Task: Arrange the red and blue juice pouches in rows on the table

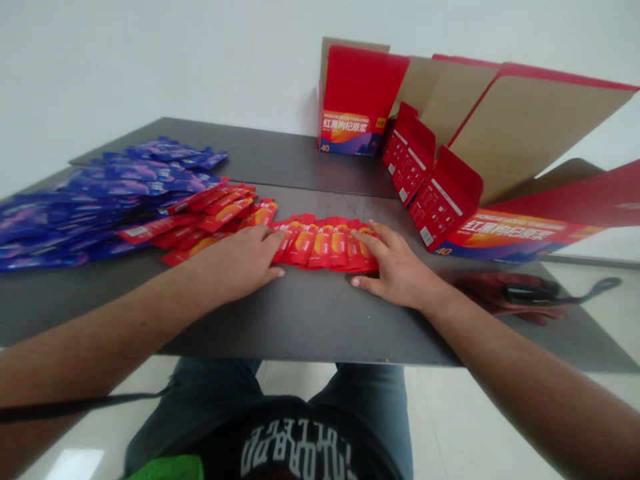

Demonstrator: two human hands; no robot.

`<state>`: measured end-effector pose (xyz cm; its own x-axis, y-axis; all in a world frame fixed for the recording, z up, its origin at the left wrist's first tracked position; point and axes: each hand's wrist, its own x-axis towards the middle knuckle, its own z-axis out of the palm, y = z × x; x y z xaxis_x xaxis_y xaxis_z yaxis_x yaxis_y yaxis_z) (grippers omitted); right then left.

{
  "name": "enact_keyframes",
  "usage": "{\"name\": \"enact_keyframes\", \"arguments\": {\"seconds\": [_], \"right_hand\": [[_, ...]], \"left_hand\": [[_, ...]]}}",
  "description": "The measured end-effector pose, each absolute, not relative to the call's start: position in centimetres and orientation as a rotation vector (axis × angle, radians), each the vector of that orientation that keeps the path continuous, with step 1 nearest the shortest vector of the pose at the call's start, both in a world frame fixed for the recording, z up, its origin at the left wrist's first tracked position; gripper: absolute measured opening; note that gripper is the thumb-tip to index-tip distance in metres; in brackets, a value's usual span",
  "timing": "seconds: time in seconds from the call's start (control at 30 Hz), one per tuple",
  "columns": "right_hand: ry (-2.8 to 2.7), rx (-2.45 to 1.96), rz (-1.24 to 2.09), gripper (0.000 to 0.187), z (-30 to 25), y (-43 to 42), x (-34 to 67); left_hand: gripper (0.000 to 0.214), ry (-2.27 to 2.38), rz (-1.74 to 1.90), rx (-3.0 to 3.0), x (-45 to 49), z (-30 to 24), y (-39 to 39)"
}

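Observation:
A row of red sachets [320, 247] with orange prints lies overlapping, fanned side by side, on the dark grey table. My left hand [250, 260] rests at the row's left end, its fingers stretched forward and its thumb apart on the tabletop. At the opposite end, my right hand [397, 267] is open, with fingertips touching the last sachets and the thumb spread toward me. Behind my left hand is a loose pile of more red sachets [220, 210]. It leans against a big heap of blue-purple sachets [110, 193].
Open red cartons [440, 200] stand at the right with flaps raised. Another open carton [350, 133] is at the back, near the white wall. Brown gloves [485, 290] and a black strapped object [533, 293] lie right of my right forearm. The table's front edge [310, 360] is close to my legs.

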<state>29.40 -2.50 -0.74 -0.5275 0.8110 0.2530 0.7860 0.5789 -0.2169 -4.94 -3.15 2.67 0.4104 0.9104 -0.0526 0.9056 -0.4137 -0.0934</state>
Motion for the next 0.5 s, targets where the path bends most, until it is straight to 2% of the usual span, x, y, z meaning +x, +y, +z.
{"name": "enact_keyframes", "arguments": {"seconds": [0.17,0.5], "right_hand": [[-2.516,-1.433,0.035,0.099,-0.5,-1.8,26.7],[-2.47,-1.419,-0.044,0.092,-1.1,3.7,25.5]], "left_hand": [[0.083,-1.593,0.083,-2.532,-2.4,2.3,-2.6],[0.077,-1.592,0.04,-2.507,0.3,2.1,2.5]]}}
